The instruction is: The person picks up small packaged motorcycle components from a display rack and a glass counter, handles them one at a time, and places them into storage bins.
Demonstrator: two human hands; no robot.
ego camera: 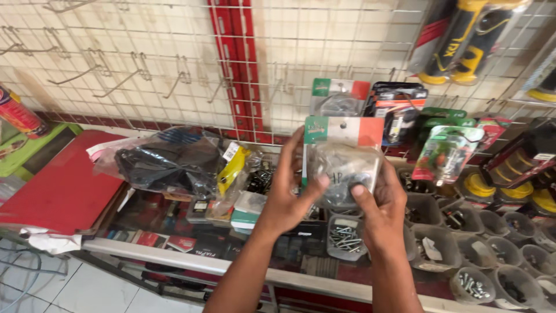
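Observation:
Both hands hold up a clear blister pack [343, 165] with a green, white and red card top, a metal part inside. My left hand [288, 194] grips its left edge, thumb on the front. My right hand [383, 208] holds its lower right corner, thumb pressed on the plastic. A matching pack [337, 95] hangs on the wire wall grid [174, 64] just behind and above. The held pack is over a glass counter [243, 232].
Black parts in plastic bags [168, 159] and a yellow item [233, 168] lie on the counter at left. Small tubs of screws [344, 236] and fittings [492, 255] fill the right. Packaged goods [446, 150] and yellow-black grips [463, 40] hang at right. A red board [63, 185] lies far left.

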